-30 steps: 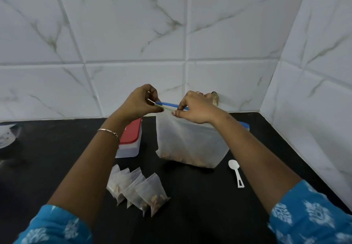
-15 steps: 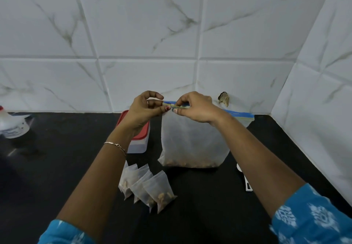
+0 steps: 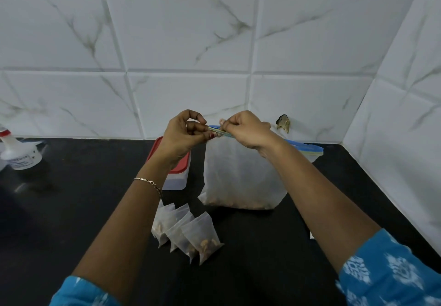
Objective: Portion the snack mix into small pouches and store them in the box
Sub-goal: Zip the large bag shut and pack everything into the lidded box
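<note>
Left hand (image 3: 183, 133): pinching the snack bag (image 3: 241, 176) by its zip strip.
Right hand (image 3: 245, 131): pinching the same strip, just beside.
Pouches (image 3: 188, 231): on the surface (image 3: 71, 210), below the hands.

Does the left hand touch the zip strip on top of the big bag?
Touching. The head view shows the left hand pinching one end of the zip strip at the top of the big bag; no gap shows between them.

Bare desk (image 3: 59, 222) is lying open toward the front left corner; pouches (image 3: 186, 231), the box (image 3: 177, 179) and the big bag (image 3: 241, 176) are crowding the middle.
</note>
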Demonstrator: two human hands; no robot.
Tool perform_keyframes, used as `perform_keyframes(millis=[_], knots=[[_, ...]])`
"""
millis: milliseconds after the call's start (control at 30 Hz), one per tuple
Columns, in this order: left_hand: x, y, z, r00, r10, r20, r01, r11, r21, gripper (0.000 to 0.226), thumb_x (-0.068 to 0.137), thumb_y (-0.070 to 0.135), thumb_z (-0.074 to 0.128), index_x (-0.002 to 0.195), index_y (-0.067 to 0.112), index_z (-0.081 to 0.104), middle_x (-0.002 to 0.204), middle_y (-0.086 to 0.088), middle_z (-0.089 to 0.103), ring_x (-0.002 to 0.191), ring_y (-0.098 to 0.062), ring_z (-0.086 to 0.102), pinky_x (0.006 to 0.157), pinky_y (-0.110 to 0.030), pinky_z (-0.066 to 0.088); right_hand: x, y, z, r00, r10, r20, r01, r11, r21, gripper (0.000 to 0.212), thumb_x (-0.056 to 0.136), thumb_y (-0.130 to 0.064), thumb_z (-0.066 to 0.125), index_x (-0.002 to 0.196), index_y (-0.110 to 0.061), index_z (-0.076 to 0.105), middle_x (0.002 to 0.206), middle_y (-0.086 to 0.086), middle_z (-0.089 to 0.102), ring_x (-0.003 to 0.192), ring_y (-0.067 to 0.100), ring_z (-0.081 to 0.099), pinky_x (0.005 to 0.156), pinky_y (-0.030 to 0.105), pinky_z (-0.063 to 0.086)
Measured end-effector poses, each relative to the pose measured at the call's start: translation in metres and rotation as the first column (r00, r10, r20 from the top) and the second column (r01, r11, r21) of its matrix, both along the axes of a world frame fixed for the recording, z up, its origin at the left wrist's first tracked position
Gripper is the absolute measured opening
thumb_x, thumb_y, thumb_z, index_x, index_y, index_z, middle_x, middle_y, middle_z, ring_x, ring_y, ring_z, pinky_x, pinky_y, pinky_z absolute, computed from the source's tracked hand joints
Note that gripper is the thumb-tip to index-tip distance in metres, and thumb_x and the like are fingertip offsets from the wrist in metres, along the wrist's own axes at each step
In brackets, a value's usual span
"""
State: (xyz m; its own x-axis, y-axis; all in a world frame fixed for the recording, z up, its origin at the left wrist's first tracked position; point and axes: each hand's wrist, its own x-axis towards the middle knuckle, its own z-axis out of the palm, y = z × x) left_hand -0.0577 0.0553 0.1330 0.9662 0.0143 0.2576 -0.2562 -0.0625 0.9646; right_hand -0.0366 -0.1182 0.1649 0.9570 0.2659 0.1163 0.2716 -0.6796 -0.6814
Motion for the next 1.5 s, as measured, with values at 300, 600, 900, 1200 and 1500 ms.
perform_keyframes(millis=[300, 600, 900, 1200, 1500], knots=[[-0.002, -0.007, -0.002, 1.0, 0.028, -0.006, -0.029, 0.999, -0.015, 0.023, 0.082, -0.01, 0.065, 0.091, 0.007, 0.054, 0.068, 0.001, 0.073, 0.073, -0.009, 0.072, 0.067, -0.019, 0.055, -0.001, -0.003, 0.003, 0.996, 0.032, 0.079, -0.02, 0.987, -0.157, 0.01, 0.087, -0.042, 0.066, 0.086, -0.033, 0.071, 0.101, -0.009, 0.059, 0.114, 0.021, 0.046, 0.08, 0.037, 0.019], [0.0, -0.006, -0.002, 0.996, 0.053, -0.078, -0.056, 0.998, -0.038, 0.03, 0.08, -0.003, 0.072, 0.103, 0.006, 0.055, 0.078, -0.006, 0.073, 0.072, -0.011, 0.071, 0.065, -0.02, 0.055, -0.002, 0.008, -0.009, 0.786, 0.128, 0.605, 0.172, 0.895, -0.412, 0.015, 0.092, -0.008, 0.052, 0.1, -0.021, 0.056, 0.1, -0.004, 0.059, 0.096, 0.02, 0.055, 0.089, 0.034, 0.02], [0.004, -0.005, 0.001, 0.998, 0.049, -0.047, -0.05, 0.999, -0.01, 0.021, 0.083, 0.002, 0.07, 0.102, 0.002, 0.062, 0.077, -0.007, 0.07, 0.069, -0.011, 0.067, 0.066, -0.023, 0.056, 0.005, -0.006, -0.01, 0.915, 0.182, 0.361, -0.034, 0.925, -0.378, 0.018, 0.102, -0.026, 0.039, 0.106, -0.017, 0.054, 0.097, -0.004, 0.063, 0.086, 0.019, 0.055, 0.092, 0.036, 0.032], [0.003, -0.004, 0.0, 0.996, 0.082, -0.019, -0.081, 0.997, 0.011, 0.013, 0.084, -0.001, 0.067, 0.093, 0.007, 0.063, 0.086, -0.006, 0.069, 0.079, -0.008, 0.069, 0.066, -0.015, 0.054, 0.017, -0.028, 0.003, 0.968, 0.25, -0.001, -0.25, 0.966, -0.067, 0.031, 0.083, -0.004, 0.07, 0.108, -0.018, 0.058, 0.093, 0.0, 0.07, 0.079, 0.011, 0.066, 0.07, 0.019, 0.05], [0.007, -0.002, 0.002, 1.0, 0.028, 0.008, -0.029, 0.975, 0.219, 0.019, 0.081, 0.008, 0.073, 0.097, 0.016, 0.069, 0.097, -0.004, 0.071, 0.09, -0.014, 0.069, 0.078, -0.02, 0.057, 0.023, -0.023, 0.0, 0.952, 0.19, 0.238, -0.161, 0.977, -0.138, 0.009, 0.086, -0.013, 0.068, 0.093, -0.015, 0.074, 0.083, -0.004, 0.071, 0.071, 0.004, 0.063, 0.066, 0.016, 0.048]])
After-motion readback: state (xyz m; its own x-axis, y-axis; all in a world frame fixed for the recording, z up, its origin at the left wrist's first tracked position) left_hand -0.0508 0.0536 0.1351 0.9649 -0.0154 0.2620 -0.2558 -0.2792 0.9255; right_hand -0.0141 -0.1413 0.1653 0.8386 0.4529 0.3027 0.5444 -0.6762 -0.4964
